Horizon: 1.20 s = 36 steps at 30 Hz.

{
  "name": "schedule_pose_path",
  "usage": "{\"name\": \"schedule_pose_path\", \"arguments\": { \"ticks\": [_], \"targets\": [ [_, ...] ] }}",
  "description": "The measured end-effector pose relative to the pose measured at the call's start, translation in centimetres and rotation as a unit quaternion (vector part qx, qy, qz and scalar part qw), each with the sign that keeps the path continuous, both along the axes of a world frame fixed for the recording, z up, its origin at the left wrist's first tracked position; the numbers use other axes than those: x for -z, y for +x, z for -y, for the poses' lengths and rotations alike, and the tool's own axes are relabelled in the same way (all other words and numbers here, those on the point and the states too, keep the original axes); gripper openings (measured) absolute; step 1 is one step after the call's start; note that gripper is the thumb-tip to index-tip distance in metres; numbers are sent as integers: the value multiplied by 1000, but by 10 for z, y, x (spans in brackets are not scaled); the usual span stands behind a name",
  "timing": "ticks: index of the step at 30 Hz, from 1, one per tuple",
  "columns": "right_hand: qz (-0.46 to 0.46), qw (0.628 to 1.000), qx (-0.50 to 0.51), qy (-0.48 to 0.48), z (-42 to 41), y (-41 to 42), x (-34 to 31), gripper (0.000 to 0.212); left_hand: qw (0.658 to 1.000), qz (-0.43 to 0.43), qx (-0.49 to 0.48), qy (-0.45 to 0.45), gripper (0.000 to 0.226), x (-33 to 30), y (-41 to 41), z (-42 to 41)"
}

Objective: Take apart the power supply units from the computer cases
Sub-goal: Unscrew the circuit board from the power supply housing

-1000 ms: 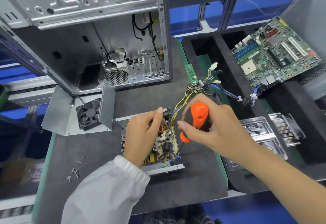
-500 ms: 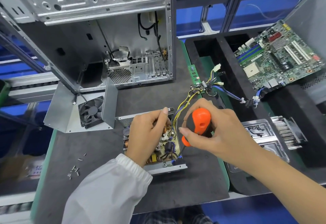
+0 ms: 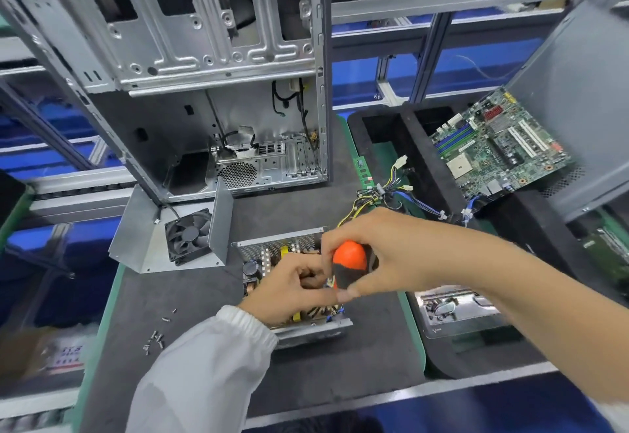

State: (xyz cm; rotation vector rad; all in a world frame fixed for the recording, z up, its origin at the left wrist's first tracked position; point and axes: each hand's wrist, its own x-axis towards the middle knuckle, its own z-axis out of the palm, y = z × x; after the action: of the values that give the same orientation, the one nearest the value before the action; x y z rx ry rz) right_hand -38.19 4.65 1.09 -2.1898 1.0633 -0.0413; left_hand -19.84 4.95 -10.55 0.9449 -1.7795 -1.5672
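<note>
An opened power supply unit [image 3: 272,255] lies on the dark mat, its circuit board and components exposed. My left hand [image 3: 289,291] rests curled on the board, fingers bent down among the components. My right hand [image 3: 384,255] grips an orange and black screwdriver [image 3: 350,262] upright over the unit, right beside the left hand; its tip is hidden. The unit's yellow and black wire bundle [image 3: 371,197] trails off to the upper right. The unit's removed metal cover with its black fan [image 3: 187,235] lies to the left. The empty computer case [image 3: 211,109] stands behind.
Several loose screws [image 3: 156,337] lie on the mat [image 3: 177,296] at the left. A green motherboard [image 3: 497,146] leans in a black foam tray [image 3: 425,167] at the right. A metal part in a clear tray [image 3: 456,310] sits under my right forearm.
My right hand has moved the screwdriver left over the unit, close against my left hand. My left hand's fingers have curled down into the board. The camera has tilted up.
</note>
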Motion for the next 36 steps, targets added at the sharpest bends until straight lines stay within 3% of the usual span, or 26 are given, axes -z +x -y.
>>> {"name": "schedule_pose_path", "arguments": {
  "ticks": [4, 7, 10, 12, 14, 17, 21, 23, 25, 26, 28, 30, 33, 35, 36],
  "targets": [
    [-91, 995, -30, -36, -1, 2, -15, 35, 1000, -3, 3, -7, 32, 6, -2, 2],
    [-188, 971, 37, -141, -9, 13, -17, 54, 1000, -27, -6, 0, 9, 3, -3, 3],
    [-253, 938, 40, -235, -13, 30, -16, 48, 999, -9, -25, -22, 15, 1, -4, 5],
    [-260, 948, 26, -184, -12, 34, -21, 41, 999, -25, -18, -30, 27, 1, -4, 6],
    [-263, 960, -7, -92, -10, 36, -31, 29, 999, -31, 4, -21, 21, 2, -4, 6],
    [-305, 949, -66, -49, -12, 40, -40, 17, 999, -26, 31, -15, 28, 2, -4, 5],
    [-368, 925, -91, -13, -11, 43, -51, 28, 999, -15, 20, -23, 32, 4, -6, 4],
    [-369, 927, -56, 33, -8, 43, -59, 36, 999, -14, 11, -29, 29, 7, -8, 4],
    [-373, 928, 14, 15, -5, 49, -60, 45, 999, -36, -2, -23, 12, 3, -8, 3],
    [-398, 916, 2, -38, -4, 51, -59, 42, 999, -41, -13, -14, 6, 4, -8, 4],
    [-454, 880, -72, -120, -2, 57, -52, 34, 998, -56, -22, 0, 27, 5, -6, 7],
    [-445, 884, -101, -99, -2, 60, -47, 29, 997, -72, -9, 14, 9, 4, -5, 6],
    [-403, 910, -87, -42, -6, 59, -47, 33, 997, -75, 25, 2, 58, 7, -7, 6],
    [-397, 913, -87, -17, -8, 59, -46, 36, 997, -68, 44, -14, 60, 12, -8, 7],
    [-394, 915, -90, 6, -8, 59, -48, 37, 997, -65, 38, -10, 49, 16, -10, 8]
  ]
}}
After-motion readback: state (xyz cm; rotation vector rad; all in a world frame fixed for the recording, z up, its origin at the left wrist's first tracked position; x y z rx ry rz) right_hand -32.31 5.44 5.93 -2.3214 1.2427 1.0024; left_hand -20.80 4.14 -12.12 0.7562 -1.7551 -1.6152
